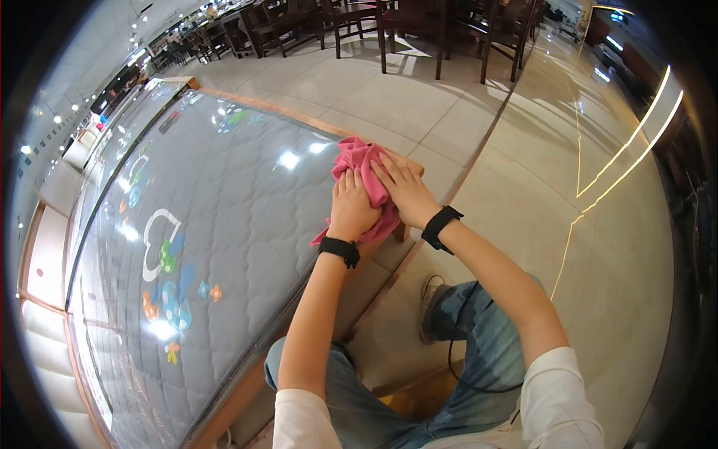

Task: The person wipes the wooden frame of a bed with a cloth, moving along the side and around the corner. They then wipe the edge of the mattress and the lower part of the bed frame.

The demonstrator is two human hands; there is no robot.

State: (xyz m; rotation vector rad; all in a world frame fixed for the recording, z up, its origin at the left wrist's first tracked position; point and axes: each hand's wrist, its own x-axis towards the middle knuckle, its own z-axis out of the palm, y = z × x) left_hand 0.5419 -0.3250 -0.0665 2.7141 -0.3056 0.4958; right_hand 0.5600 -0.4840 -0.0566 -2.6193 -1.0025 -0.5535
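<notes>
A crumpled pink cloth (357,153) lies at the corner of a bed, bunched over the wooden frame edge. My left hand (354,206) presses on it from the near side, fingers bent over the fabric. Beside it, my right hand (407,193) grips the cloth's right part, its fingers pointing up and left toward the left hand. Folds of cloth show between and under both hands. The grey quilted mattress (254,194) is covered in shiny clear plastic and printed with hearts and mushrooms. What the palms touch is hidden.
The wooden bed rail (247,400) runs along the mattress's near side. My knees in jeans (486,337) are close below, with a black cable (451,352) looped across them. Dark wooden chairs (411,26) stand farther off on the tiled floor (374,97).
</notes>
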